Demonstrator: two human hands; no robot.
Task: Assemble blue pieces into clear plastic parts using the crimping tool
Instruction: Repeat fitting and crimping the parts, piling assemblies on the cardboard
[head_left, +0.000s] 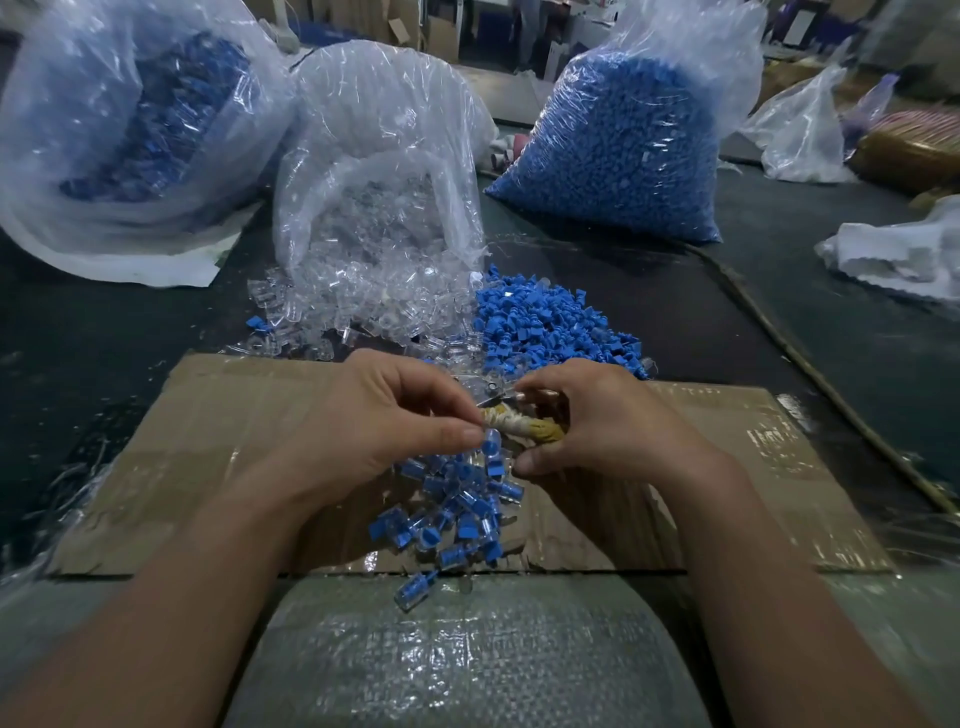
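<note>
My left hand (374, 431) pinches a filled clear part (492, 453); my right hand (613, 426) grips the wrapped tool (519, 427). Blue pieces (550, 327) heap beyond the cardboard (208, 457).

Head camera looks down, close over cardboard (218, 447).

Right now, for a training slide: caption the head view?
Left hand pinches a blue-and-clear piece; right hand grips the wrapped tool.

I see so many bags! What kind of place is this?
Probably a small factory workshop: a huge bag of blue pieces, a bag of clear plastic parts, and finished ones piled on cardboard.
</note>
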